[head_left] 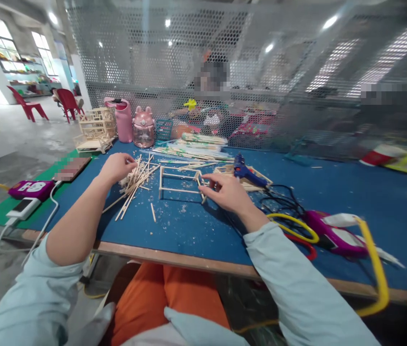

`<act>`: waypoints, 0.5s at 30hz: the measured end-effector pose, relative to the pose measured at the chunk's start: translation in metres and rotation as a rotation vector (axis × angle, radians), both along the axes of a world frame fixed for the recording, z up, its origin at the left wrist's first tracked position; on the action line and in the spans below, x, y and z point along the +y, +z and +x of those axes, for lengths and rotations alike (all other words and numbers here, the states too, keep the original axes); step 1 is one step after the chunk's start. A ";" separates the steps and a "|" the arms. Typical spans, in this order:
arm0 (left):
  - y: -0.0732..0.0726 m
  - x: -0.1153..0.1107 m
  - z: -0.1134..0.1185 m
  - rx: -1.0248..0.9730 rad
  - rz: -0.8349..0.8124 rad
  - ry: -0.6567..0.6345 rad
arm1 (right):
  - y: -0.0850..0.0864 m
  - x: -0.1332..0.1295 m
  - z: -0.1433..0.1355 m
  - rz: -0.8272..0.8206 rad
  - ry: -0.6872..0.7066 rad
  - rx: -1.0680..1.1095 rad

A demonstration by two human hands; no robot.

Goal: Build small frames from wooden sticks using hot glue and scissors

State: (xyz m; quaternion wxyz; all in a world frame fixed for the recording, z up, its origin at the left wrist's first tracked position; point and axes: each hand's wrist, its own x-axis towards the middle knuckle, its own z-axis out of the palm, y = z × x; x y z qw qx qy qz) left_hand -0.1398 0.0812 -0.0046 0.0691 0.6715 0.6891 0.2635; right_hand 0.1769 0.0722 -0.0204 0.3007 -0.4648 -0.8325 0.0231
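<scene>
A small frame of thin wooden sticks (180,190) stands on the blue table top, with my right hand (225,192) at its right end, thumb and finger closed on its edge. My left hand (117,168) is over the left side of a loose pile of thin sticks (136,185); its fingers are bent together, and what they hold, if anything, is too small to make out. One short stick (153,212) lies apart in front of the pile. Behind my right hand rests a blue glue gun (247,172) beside another stick piece.
Bundled sticks (203,144), a pink bottle (124,120), a pink jar (143,129) and a wooden model (97,129) stand at the back. A purple power strip (337,235) and cables lie right, a phone (72,169) left. A person sits beyond the mesh screen (134,62).
</scene>
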 end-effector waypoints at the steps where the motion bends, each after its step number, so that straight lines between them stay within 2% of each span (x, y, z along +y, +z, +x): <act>1: -0.002 0.001 -0.002 0.094 -0.077 -0.037 | 0.000 0.000 0.000 0.007 -0.029 0.011; 4: -0.006 0.000 0.002 0.279 -0.319 -0.161 | -0.002 0.000 -0.002 0.024 -0.066 0.061; 6: -0.007 -0.001 0.009 0.339 -0.377 -0.152 | -0.003 0.001 -0.003 0.020 -0.055 0.101; 10: -0.004 -0.002 0.012 0.359 -0.322 -0.058 | -0.005 0.000 -0.005 0.016 -0.038 0.159; 15: -0.006 -0.002 0.010 0.349 -0.305 -0.061 | -0.004 -0.002 -0.006 0.033 -0.046 0.194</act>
